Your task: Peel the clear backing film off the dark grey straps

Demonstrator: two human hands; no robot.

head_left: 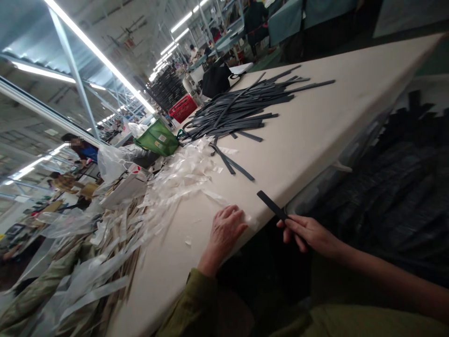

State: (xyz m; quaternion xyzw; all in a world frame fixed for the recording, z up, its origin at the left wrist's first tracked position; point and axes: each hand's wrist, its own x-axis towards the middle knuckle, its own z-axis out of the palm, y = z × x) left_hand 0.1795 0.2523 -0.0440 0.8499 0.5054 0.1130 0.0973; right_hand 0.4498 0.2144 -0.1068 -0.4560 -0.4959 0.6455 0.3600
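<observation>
A short dark strip (271,204) is gripped at its lower end by my right hand (302,231), just off the table's near edge. My left hand (226,228) rests at the edge of the pale table (301,154), its fingers curled, beside a small piece of clear film (249,220); whether it grips the film is hidden. Farther back lies a heap of dark strips (235,107), with two loose strips (233,164) crossed nearer to me. White film scraps (185,171) are piled to the left of them.
At the left are a green basket (159,138), a red crate (183,108) and long brown strips (122,234). Dark strips in plastic (396,187) fill the right side, below table height. People sit farther off.
</observation>
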